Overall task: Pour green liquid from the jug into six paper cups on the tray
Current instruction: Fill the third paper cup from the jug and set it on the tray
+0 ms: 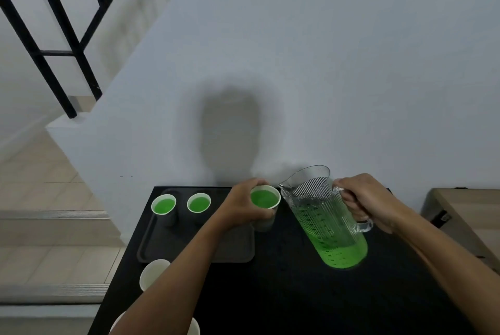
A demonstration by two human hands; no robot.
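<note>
Left fingers point(266, 214) wrap cup point(265, 199); right fingers point(350, 198) apparently clasp jug point(330, 226).

Ribbed clear jug point(328, 215), matt tray point(173, 242)

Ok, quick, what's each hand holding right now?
Left hand: closed around a filled cup.
Right hand: closed on the handle of the jug.
</note>
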